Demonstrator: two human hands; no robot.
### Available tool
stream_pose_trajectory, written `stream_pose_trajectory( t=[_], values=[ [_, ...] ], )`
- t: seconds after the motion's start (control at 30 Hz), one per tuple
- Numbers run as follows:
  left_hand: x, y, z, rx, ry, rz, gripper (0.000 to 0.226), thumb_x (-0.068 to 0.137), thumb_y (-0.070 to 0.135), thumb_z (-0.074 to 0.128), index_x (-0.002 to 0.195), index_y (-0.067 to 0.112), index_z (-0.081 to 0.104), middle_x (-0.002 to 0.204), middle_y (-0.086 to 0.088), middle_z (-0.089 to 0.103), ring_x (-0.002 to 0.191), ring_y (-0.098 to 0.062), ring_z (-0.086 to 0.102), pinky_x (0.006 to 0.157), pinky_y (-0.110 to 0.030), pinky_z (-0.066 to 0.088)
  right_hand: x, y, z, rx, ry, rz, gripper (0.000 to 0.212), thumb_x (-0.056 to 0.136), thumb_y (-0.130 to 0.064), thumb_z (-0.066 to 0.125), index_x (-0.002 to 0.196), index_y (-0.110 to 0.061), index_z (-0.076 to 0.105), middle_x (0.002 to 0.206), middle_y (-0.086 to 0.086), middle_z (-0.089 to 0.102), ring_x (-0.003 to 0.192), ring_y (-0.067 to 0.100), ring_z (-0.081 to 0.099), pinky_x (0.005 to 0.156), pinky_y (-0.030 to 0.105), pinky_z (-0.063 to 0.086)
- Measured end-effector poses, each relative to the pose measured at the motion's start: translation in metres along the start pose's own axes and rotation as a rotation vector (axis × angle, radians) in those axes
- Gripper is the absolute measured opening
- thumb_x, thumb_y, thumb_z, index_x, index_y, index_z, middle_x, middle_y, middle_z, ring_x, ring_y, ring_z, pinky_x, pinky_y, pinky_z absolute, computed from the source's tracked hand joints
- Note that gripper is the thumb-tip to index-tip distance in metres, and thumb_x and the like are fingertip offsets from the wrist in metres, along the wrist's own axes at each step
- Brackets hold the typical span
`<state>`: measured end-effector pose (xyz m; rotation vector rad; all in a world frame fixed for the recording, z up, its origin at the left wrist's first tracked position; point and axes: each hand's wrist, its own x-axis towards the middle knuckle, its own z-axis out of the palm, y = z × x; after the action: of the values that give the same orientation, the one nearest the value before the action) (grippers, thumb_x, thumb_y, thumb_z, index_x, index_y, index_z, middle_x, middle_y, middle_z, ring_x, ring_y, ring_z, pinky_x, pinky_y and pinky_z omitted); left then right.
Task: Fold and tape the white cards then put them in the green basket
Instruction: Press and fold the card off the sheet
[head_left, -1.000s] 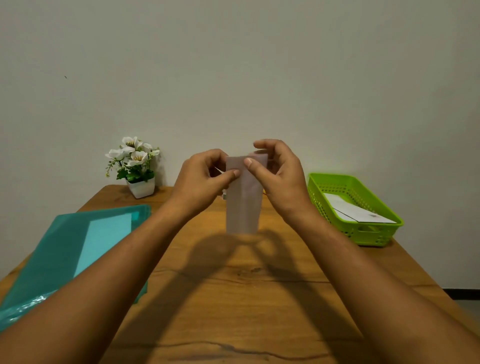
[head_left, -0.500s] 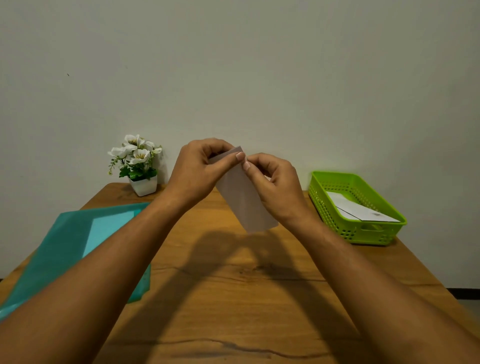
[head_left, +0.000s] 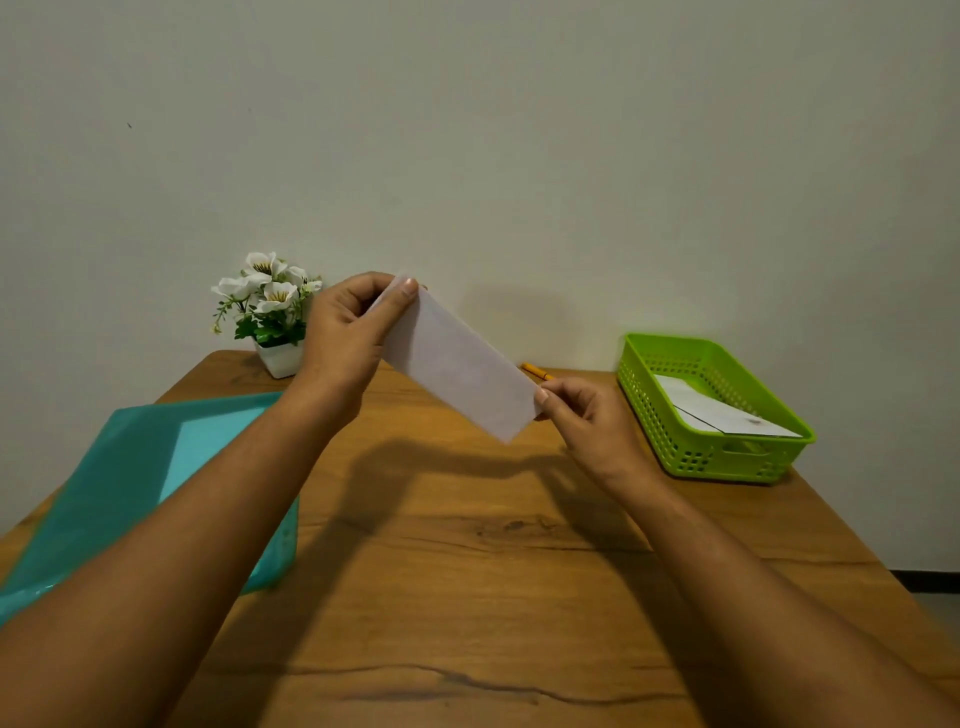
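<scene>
At the right rear of the wooden bench (head_left: 467, 571) stands a lime-green basket (head_left: 670, 441), a shallow rectangular plastic tray with lattice walls. Inside it lie flat white cards (head_left: 727, 415), overlapping, one with a small dark mark near its edge.

Above the middle of the bench, clear of the wood, a long white card (head_left: 457, 369) slants from upper left down to lower right. The left hand (head_left: 343, 338) has its grip closed on the upper end, thumb pressed on the near face and fingers curled behind. The right hand (head_left: 587, 415) pinches the lower end between thumb and curled fingers. The card looks thin, matte and smooth, a narrow rectangle.

On the left lies a glossy teal plastic folder (head_left: 130, 493). At the back left stands a small white pot of white flowers (head_left: 270, 312). A thin orange pencil (head_left: 537, 371) lies just behind the card's lower end.
</scene>
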<state>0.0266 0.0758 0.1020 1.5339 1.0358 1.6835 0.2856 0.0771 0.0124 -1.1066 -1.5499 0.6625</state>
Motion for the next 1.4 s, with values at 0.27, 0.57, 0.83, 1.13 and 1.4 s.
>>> stream_pose_trajectory(
  t=[0.27, 0.57, 0.83, 1.13, 1.4],
  values=[
    [-0.032, -0.09, -0.014, 0.367, -0.007, -0.253, 0.005, 0.097, 0.024, 0.067, 0.096, 0.023, 0.072, 0.095, 0.001, 0.071, 0.093, -0.016, 0.066, 0.084, -0.04, 0.059, 0.0, 0.047, -0.004, -0.079, 0.141, 0.274, 0.022, 0.094, -0.005, 0.067, 0.078, -0.017, 0.073, 0.08, 0.002, 0.075, 0.077, 0.015, 0.068, 0.078, 0.044, 0.057],
    [-0.048, -0.144, 0.0, 0.882, -0.184, -0.143, 0.026, 0.096, 0.038, 0.065, 0.122, 0.033, 0.063, 0.111, 0.014, 0.064, 0.104, -0.009, 0.058, 0.087, -0.038, 0.056, 0.0, 0.076, 0.009, -0.572, 0.124, 0.323, 0.012, 0.098, -0.028, 0.064, 0.096, -0.027, 0.076, 0.095, -0.009, 0.074, 0.09, 0.015, 0.065, 0.07, 0.031, 0.049],
    [-0.039, -0.152, 0.014, 1.111, -0.621, 0.045, 0.051, 0.103, 0.061, 0.035, 0.147, 0.039, 0.049, 0.156, 0.005, 0.044, 0.144, -0.016, 0.034, 0.114, -0.045, 0.029, 0.02, 0.089, 0.012, -0.734, 0.127, 0.303, 0.014, 0.098, -0.03, 0.063, 0.099, -0.028, 0.076, 0.104, -0.008, 0.072, 0.093, 0.015, 0.065, 0.07, 0.031, 0.048],
    [-0.034, -0.156, 0.018, 1.221, -0.766, -0.004, 0.057, 0.104, 0.063, 0.022, 0.158, 0.047, 0.021, 0.17, 0.005, 0.014, 0.157, -0.021, 0.008, 0.125, -0.051, 0.007, 0.014, 0.079, 0.02, -0.984, 0.122, 0.209, 0.025, 0.1, -0.034, 0.057, 0.116, -0.019, 0.07, 0.122, 0.004, 0.067, 0.114, 0.026, 0.059, 0.09, 0.041, 0.047],
    [-0.03, -0.16, 0.022, 1.298, -0.822, -0.015, 0.054, 0.106, 0.057, 0.012, 0.159, 0.05, 0.002, 0.172, 0.003, -0.002, 0.158, -0.024, -0.003, 0.125, -0.054, 0.003, -0.009, 0.053, 0.075, -0.971, -0.493, 0.01, 0.063, 0.11, -0.043, 0.025, 0.165, -0.014, 0.017, 0.173, 0.005, 0.014, 0.16, 0.021, 0.006, 0.129, 0.049, 0.006]
  ],
)
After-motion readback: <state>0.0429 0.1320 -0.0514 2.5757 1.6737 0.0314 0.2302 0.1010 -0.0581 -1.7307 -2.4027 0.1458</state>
